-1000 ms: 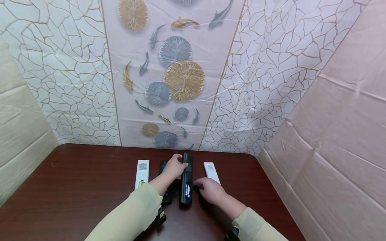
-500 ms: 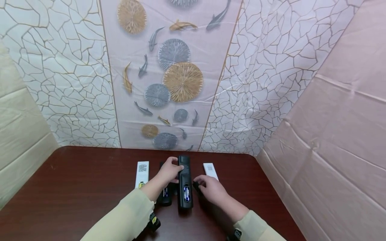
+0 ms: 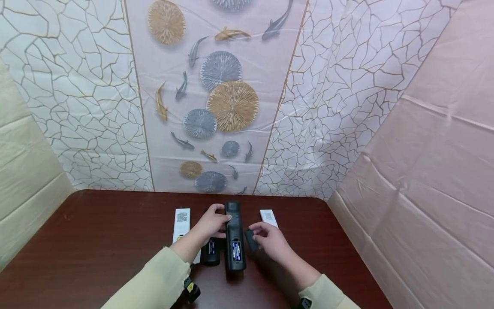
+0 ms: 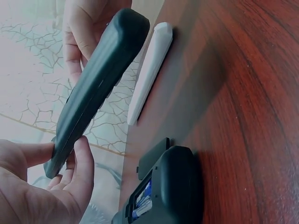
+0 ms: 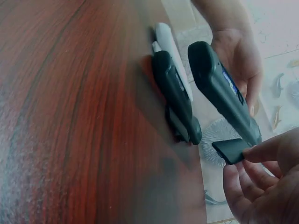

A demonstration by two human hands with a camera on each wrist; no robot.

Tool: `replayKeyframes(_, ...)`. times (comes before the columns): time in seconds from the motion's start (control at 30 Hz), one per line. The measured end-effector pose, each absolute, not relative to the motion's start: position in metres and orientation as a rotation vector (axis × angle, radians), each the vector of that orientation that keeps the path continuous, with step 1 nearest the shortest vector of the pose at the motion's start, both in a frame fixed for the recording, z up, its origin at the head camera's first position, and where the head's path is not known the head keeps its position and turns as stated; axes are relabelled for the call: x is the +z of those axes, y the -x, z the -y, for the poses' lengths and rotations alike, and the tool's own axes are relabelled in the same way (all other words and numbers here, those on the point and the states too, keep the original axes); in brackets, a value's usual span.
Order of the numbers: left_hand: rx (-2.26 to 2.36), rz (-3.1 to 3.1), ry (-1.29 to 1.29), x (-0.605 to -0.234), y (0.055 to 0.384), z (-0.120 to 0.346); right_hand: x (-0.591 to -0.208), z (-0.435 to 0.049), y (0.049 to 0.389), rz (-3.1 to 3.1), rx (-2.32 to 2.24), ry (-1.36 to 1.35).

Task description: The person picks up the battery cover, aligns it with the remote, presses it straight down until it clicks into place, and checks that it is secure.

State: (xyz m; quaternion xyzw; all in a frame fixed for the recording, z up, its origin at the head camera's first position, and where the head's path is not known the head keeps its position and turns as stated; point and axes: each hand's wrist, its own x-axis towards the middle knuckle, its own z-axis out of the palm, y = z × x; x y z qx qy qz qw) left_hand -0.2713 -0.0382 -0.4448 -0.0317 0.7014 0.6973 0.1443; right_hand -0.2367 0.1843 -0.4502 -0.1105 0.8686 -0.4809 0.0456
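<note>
My left hand (image 3: 214, 221) grips the far end of a black remote control (image 3: 232, 227), thumb on its back and fingers beneath. The remote is raised off the table with its back up, and two blue-and-white batteries (image 3: 236, 251) show in its uncovered compartment. Just to its right, my right hand (image 3: 272, 241) pinches a small black battery cover (image 5: 230, 150) between thumb and fingers. In the right wrist view the cover is close beside the remote's far end. A second black remote (image 3: 211, 256) lies on the table under my left hand, batteries exposed, its own cover (image 4: 154, 158) beside it.
A white remote (image 3: 182, 219) lies at the left, partly hidden by my left forearm. Another white remote (image 3: 269, 218) lies behind my right hand. The dark red wooden table (image 3: 96, 240) ends at a patterned cloth backdrop, with pale cloth walls (image 3: 420, 171) at both sides.
My left hand has brought the held remote slightly left and nearer, so its battery compartment shows more fully. The cover in my right hand has turned to show more of its flat face.
</note>
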Motion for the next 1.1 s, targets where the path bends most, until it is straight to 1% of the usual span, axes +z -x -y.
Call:
replayKeyframes(0.27, 2.015, -2.027, 0.061, -0.442, 0.269, 0.044, -0.451, -0.183, 0.235, -2.627, -1.511, 0.361)
replayKeyframes(0.67, 2.038, -2.013, 0.097, -0.441, 0.268, 0.048, -0.445, -0.178, 0.229, -2.537, -1.653, 0.345)
replayKeyframes(0.93, 2.033, -2.040, 0.121, -0.440, 0.267, 0.050, -0.443, -0.165, 0.220, -2.348, -1.808, 0.437)
replayKeyframes(1.1, 2.035, -2.050, 0.111, -0.442, 0.268, 0.050, -0.443, -0.159, 0.216, -2.310, -1.778, 0.471)
